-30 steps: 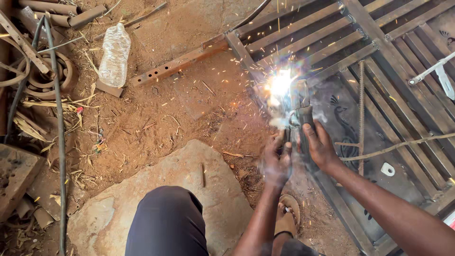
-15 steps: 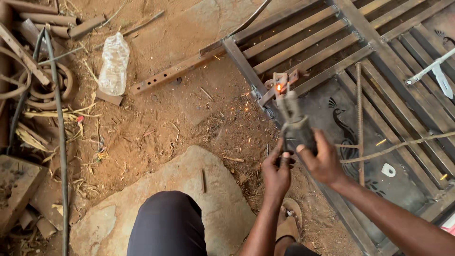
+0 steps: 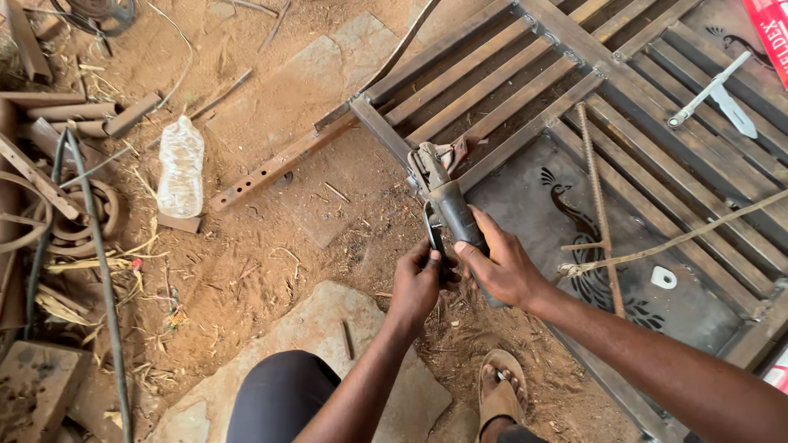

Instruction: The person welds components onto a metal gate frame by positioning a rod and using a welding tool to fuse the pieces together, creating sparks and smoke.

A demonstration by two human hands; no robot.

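My right hand [image 3: 502, 267] grips the grey handle of a welding electrode holder [image 3: 443, 193], whose jaws point at the corner of a steel gate frame [image 3: 525, 131] lying flat on the ground. My left hand [image 3: 417, 285] closes around the lower end of the same holder, by its lever. The jaws sit beside a small metal piece on the frame bar. No spark shows.
A crushed plastic bottle [image 3: 180, 166] lies on the dirt at left near a perforated steel bar [image 3: 279, 168]. Scrap bars, hose and cable are piled at far left. A twisted rebar rod [image 3: 597, 205] and a rope cross the gate. A flat stone [image 3: 320, 328] sits under my knee.
The bright welding arc from a second ago has gone out. The holder has pulled back from the joint, and the view has shifted so the gate sits further right.
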